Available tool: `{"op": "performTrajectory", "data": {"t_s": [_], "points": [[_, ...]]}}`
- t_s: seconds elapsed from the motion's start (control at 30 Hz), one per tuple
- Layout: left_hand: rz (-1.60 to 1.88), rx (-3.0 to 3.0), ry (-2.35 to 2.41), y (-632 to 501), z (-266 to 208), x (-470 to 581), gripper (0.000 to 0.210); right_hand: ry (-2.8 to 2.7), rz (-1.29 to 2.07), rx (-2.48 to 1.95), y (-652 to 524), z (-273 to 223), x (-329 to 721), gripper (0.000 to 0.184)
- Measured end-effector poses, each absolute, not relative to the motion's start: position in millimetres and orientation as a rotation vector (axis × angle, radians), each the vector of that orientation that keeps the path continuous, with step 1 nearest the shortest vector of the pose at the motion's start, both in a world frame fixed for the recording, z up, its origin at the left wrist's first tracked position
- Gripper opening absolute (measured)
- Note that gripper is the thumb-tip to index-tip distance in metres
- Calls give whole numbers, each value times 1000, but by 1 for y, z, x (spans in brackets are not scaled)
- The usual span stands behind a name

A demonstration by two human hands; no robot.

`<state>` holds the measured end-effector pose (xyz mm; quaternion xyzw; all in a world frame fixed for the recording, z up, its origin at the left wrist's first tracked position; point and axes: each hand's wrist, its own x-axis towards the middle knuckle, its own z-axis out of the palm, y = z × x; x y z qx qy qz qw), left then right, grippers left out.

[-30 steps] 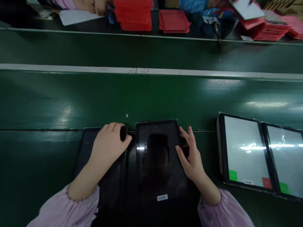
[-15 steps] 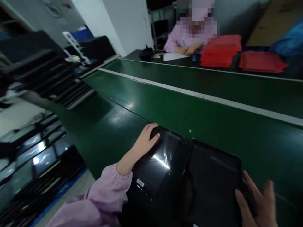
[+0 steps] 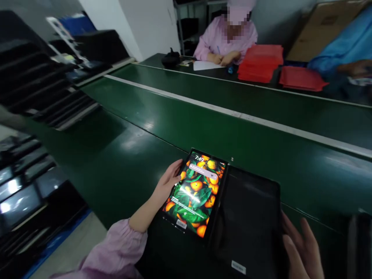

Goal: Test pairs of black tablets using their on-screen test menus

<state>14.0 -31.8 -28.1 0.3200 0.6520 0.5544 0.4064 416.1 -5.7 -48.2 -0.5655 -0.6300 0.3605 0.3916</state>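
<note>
A tablet [image 3: 194, 197] lies on the green bench with its screen lit, showing oranges, leaves and the time 7:49. My left hand [image 3: 168, 182] grips its left edge, the thumb over the front and the fingers along the side. Right beside it is a second tablet [image 3: 250, 221] with a dark screen and a small white label near its lower edge. My right hand [image 3: 303, 246] holds that one at its right edge, thumb on top; the other fingers are partly hidden or out of frame.
The green bench [image 3: 139, 155] borders a long green surface with a white strip [image 3: 203, 101]. Black trays [image 3: 37, 85] are stacked at left, above several more screens [image 3: 21, 197]. Opposite, a person in pink [image 3: 223, 42] sits by red stacks [image 3: 261, 64]; a blue sleeve [image 3: 343, 50] is at right.
The left tablet's screen has gone from dark to lit. My left hand has shifted down along its edge. The right hand is still at the dark tablet's edge; the view has shifted slightly.
</note>
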Motion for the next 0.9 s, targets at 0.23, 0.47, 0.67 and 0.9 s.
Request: {"op": "performTrajectory", "data": {"t_s": [0.23,0.47,0.67,0.9], "points": [[1231,1059,1688,-25,-34,26,82,-1725,580,-1434,-11,-5,421,35],[1432,944,1770,27,-39,20,65,-2111,482,-1189,-20,31,411,17],[1446,845,1797,19,-28,23,50,-2166,542,-1105,-14,38,400,21],[1257,797,1916,-76,-24,36,47,-1844,705,-1518,0,18,408,26]]}}
